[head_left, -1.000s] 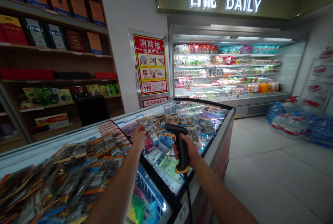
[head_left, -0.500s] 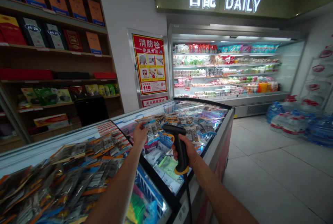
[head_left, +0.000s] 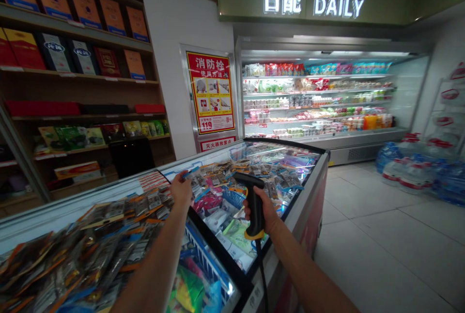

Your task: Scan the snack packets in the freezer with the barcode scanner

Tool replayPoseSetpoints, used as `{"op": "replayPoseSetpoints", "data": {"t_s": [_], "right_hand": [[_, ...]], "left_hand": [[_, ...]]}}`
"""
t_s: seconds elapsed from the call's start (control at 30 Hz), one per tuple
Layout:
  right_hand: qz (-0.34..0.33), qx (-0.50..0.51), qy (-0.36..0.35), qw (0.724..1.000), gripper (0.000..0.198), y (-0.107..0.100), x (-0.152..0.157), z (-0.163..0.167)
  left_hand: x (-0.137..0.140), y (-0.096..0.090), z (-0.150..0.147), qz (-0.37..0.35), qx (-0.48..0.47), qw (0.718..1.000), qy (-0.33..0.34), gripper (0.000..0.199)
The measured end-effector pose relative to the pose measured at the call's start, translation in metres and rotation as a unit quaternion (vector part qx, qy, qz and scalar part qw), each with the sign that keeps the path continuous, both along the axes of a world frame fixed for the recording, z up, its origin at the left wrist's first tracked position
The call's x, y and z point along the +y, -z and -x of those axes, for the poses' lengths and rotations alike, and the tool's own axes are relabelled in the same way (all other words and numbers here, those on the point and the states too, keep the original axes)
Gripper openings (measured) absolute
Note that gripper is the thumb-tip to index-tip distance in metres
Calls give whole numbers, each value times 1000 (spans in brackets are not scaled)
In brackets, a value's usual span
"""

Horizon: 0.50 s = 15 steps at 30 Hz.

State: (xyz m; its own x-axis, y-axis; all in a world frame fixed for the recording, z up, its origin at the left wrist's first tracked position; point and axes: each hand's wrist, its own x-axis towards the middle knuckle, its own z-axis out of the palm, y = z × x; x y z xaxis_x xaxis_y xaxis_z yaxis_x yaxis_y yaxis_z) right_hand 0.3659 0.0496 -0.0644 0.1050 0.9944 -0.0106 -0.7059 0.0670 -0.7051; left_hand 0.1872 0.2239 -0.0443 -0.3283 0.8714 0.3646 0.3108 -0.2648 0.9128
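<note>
My right hand (head_left: 267,209) is wrapped round the grip of a black and yellow barcode scanner (head_left: 255,211), held upright over the chest freezer (head_left: 308,201); its head points left and its cable hangs down. My left hand (head_left: 180,189) pinches a small snack packet (head_left: 194,175) with a blue edge, above the freezer's glass lid. Many similar packets (head_left: 250,170) lie spread on the far part of the glass. A bigger heap of packets (head_left: 98,240) with orange and blue edges covers the near left lid. Bagged goods (head_left: 236,233) show through the glass below the scanner.
A shelf unit (head_left: 83,78) with boxes and bags stands on the left. Ahead is a lit open fridge (head_left: 316,95) with stocked shelves. Water bottles (head_left: 414,175) stand on the tiled floor (head_left: 366,226) at right. A dark freezer frame bar (head_left: 218,240) divides the lids.
My left hand has drawn back to the left, away from the far packets, and a blue-edged packet has come with it. The scanner stays nearly where it was in my right hand.
</note>
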Motion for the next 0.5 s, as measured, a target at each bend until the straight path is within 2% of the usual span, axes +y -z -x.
{"op": "replayPoseSetpoints", "data": {"t_s": [0.17,0.3,0.4,0.47,0.5], "right_hand": [[-4,18,31,999,31,0,1,-3],[-10,20,60,998,28,0,0,-10],[-19,30,83,996,25,0,-2,-17],[-25,44,92,994,22,0,-4,-20],[-28,49,94,994,22,0,-5,-20]], "left_hand": [[4,-35,71,-2,16,990,-143,38],[-16,-63,125,9,83,972,-222,34],[-33,-69,146,28,93,950,-297,30],[-41,-67,148,8,91,936,-339,30],[-43,-64,146,-7,100,935,-339,30]]}}
